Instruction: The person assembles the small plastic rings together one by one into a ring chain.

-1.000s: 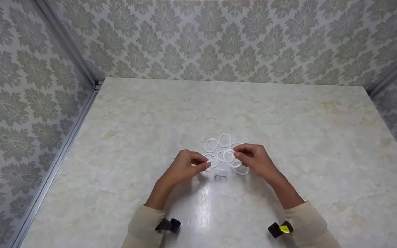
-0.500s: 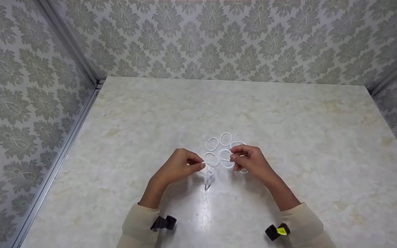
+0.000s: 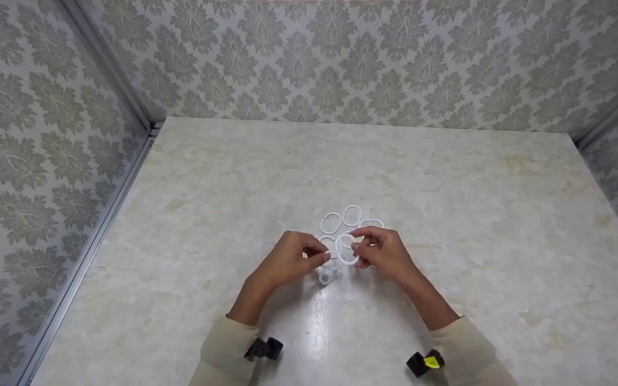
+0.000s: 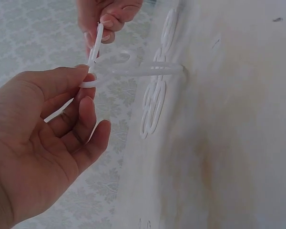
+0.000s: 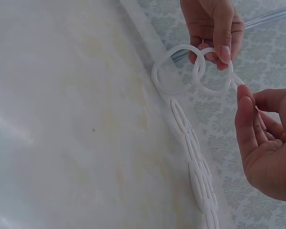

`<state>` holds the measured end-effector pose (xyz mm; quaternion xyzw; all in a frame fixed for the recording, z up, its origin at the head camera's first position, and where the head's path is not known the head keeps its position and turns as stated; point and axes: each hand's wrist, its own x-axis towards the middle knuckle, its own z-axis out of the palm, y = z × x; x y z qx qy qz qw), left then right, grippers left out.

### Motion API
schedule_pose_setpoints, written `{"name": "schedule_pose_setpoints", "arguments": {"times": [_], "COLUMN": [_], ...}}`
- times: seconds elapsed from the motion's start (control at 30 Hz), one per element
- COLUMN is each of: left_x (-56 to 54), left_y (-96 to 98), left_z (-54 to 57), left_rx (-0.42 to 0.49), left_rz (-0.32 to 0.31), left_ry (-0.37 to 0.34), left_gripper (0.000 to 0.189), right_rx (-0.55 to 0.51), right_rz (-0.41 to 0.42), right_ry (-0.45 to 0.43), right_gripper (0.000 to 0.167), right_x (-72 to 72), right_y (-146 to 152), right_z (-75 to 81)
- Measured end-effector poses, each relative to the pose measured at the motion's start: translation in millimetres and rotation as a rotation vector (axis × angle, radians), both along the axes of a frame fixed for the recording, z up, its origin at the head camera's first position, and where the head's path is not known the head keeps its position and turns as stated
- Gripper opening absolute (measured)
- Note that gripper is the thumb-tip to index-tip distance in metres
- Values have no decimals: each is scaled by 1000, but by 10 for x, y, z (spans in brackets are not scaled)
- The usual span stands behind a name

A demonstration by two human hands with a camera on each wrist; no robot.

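Observation:
White plastic curtain rings are in and around both hands. My left hand (image 3: 293, 260) pinches one ring (image 4: 88, 84) between thumb and forefinger. Linked to it, another ring (image 5: 155, 74) hangs over the table. My right hand (image 3: 387, 254) pinches a separate-looking ring (image 3: 347, 262) by its right side, and in the head view it overlaps the left hand's ring. Whether these two are hooked together I cannot tell. Just beyond the hands, several more rings (image 3: 323, 224) lie flat on the table, partly hidden by the fingers.
The marbled table (image 3: 223, 177) runs back to a patterned wall (image 3: 298, 59). Another patterned panel (image 3: 14, 161) with a metal rail (image 3: 83, 262) borders the left side. Black wrist devices (image 3: 262, 348) sit on both sleeves.
My left hand drew slightly left, then came back right toward the other hand. My right hand has shifted left with its ring. The ring hanging from the left hand has swung and turned.

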<state>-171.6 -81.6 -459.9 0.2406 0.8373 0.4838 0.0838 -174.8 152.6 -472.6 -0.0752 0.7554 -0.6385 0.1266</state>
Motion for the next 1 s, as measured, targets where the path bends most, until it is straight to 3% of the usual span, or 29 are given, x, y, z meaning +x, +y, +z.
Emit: {"name": "schedule_pose_setpoints", "arguments": {"times": [0.23,0.4,0.63,0.73,1.0], "left_x": [-9,-5,56,93,175], "left_y": [121,187,233,283,403], "left_z": [-35,-125,-246,-288,-356], "left_rx": [-31,-122,-167,-204,-411], "left_rz": [-8,-15,-13,16,159], "left_ry": [30,74,4,-4,31], "left_gripper": [11,12,12,11,11], "right_rx": [19,58,179,203,252], "right_rz": [23,29,75,72,76], "right_ry": [-1,-4,40,56,86], "right_gripper": [35,34,30,29,24], "right_x": [24,32,56,60,64], "right_y": [39,140,322,385,491], "right_z": [-38,-93,-139,-149,-189]}}
